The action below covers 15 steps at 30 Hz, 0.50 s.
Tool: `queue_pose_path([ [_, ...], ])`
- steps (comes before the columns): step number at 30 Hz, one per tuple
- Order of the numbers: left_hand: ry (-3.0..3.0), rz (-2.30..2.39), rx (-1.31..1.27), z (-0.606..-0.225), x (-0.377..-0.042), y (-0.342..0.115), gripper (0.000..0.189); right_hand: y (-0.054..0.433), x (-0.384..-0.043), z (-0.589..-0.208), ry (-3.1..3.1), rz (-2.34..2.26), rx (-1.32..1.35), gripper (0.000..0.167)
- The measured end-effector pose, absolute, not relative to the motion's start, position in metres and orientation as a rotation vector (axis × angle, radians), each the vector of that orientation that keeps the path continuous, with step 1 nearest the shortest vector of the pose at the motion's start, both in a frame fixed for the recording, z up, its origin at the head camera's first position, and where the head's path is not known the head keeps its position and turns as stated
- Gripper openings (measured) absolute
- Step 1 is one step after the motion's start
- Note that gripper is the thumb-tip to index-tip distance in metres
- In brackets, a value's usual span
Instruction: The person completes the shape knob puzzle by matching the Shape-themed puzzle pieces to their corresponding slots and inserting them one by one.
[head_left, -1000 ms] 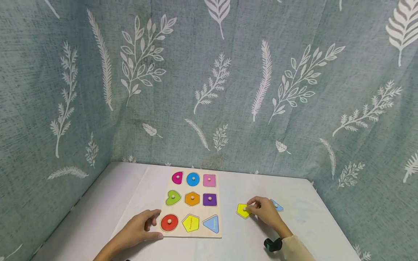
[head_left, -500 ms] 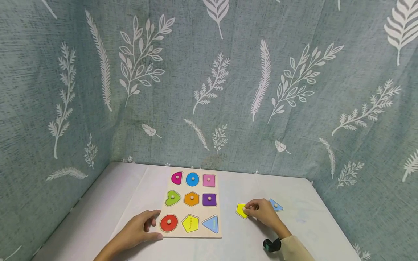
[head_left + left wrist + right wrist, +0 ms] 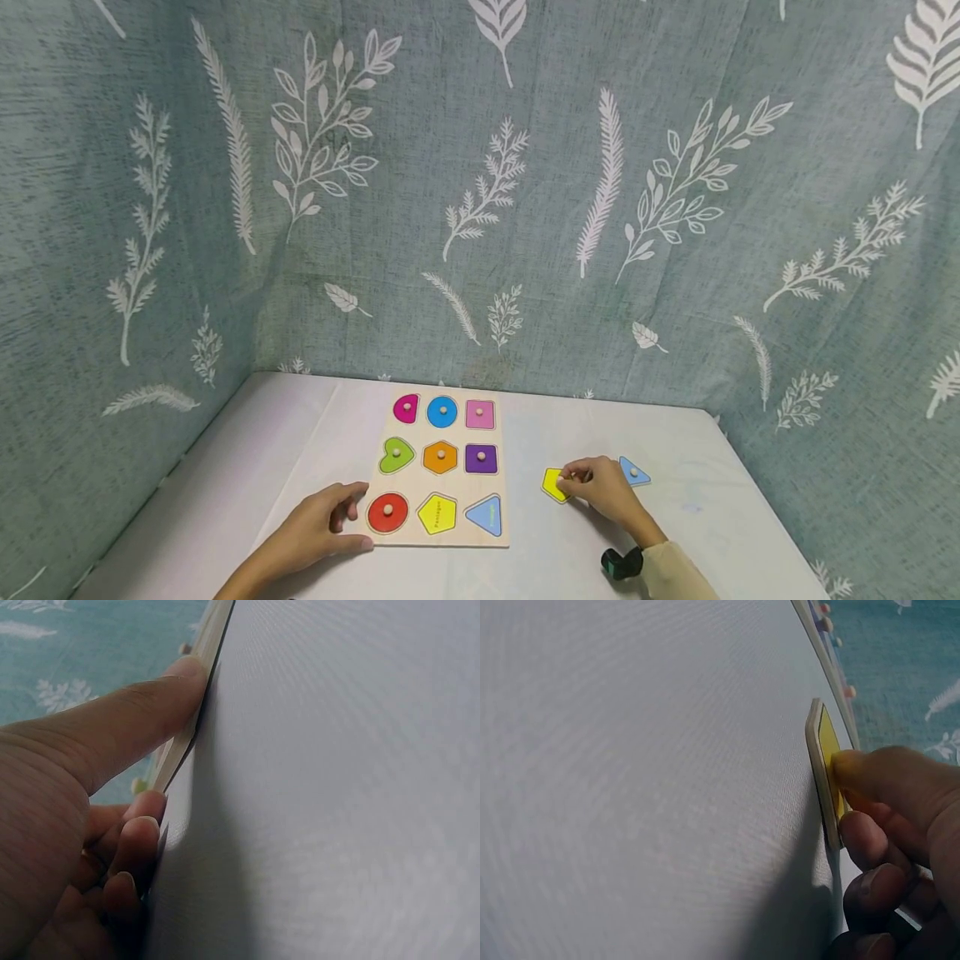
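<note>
A wooden knob puzzle board [image 3: 405, 483] lies on the white table. Several coloured shapes with knobs sit in its upper two rows; a red circle [image 3: 388, 512] sits at front left. Beside it, the pentagon recess [image 3: 437, 513] and triangle recess [image 3: 485, 516] show printed words and no knobs. My left hand [image 3: 318, 525] grips the board's near left corner, thumb on the front edge, fingers at the left side. Right of the board, my right hand [image 3: 606, 492] pinches the knob of a yellow pentagon puzzle piece [image 3: 827, 761]. The fingers hide that knob in the right wrist view.
A blue triangle piece [image 3: 635, 472] with a knob lies just behind the right hand. A black strap device [image 3: 622, 564] is on the right wrist, near a beige sleeve [image 3: 671, 571]. Leaf-patterned green cloth [image 3: 450, 208] stands behind and beside the table [image 3: 315, 442].
My right hand has shifted slightly left and toward the front, its fingers still at the yellow pentagon's knob. The left hand and board stay in place.
</note>
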<state>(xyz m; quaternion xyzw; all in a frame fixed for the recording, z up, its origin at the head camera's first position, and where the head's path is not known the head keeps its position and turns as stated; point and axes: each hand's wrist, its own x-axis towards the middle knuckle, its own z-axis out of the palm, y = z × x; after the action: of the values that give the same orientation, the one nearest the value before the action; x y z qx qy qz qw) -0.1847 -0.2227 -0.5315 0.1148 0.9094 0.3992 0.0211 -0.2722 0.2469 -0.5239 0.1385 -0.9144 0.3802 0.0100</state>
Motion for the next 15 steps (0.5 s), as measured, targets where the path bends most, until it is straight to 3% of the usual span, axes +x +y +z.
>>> queue_pose_path([
  [15, 2.816, 1.232, 0.308, -0.5312, -0.1848, -0.2215, 0.085, 0.2451, -0.2733, -0.5206, -2.847, 1.189, 0.397, 0.009],
])
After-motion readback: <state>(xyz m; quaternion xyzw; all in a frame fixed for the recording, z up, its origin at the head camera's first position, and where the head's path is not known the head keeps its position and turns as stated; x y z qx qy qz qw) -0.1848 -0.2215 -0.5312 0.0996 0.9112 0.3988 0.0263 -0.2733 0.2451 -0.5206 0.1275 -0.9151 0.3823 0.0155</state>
